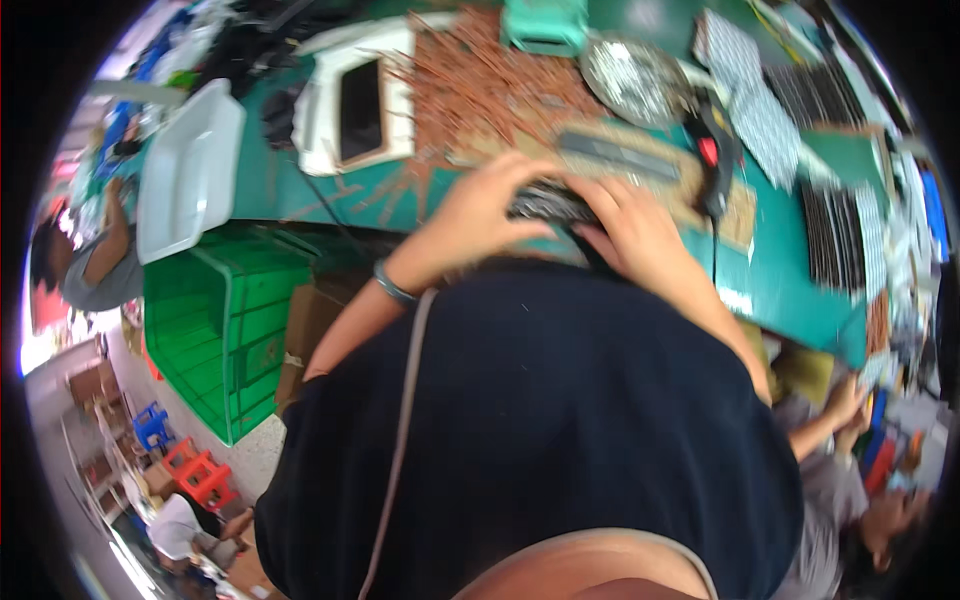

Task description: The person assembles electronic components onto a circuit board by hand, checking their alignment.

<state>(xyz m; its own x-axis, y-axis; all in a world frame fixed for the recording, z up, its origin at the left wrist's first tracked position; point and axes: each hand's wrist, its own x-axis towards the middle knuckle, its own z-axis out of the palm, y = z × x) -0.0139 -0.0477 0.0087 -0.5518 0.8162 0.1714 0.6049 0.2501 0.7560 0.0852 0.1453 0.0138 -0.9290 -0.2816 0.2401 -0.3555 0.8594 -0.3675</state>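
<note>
Close to my body, at the near edge of the green table, both hands meet around a small dark object (550,203) with a shiny, patterned surface; its kind is too blurred to tell. My left hand (485,215) curls around its left end, thumb below and fingers above. From the right, my right hand (635,222) closes over the other end, and its fingers hide part of it. Just beyond them a dark grey flat bar (620,157) lies on a brown board (738,215). To the right rests a black corded hand tool (714,150) with a red part.
Reddish-brown thin strips (480,80) are heaped beyond my hands. A round metal dish (632,78), a teal plastic container (545,25) and a phone-like dark slab (361,110) surround them. Stacked dark sheets (832,235) stand right. A green crate (235,340) sits below left; people work on both sides.
</note>
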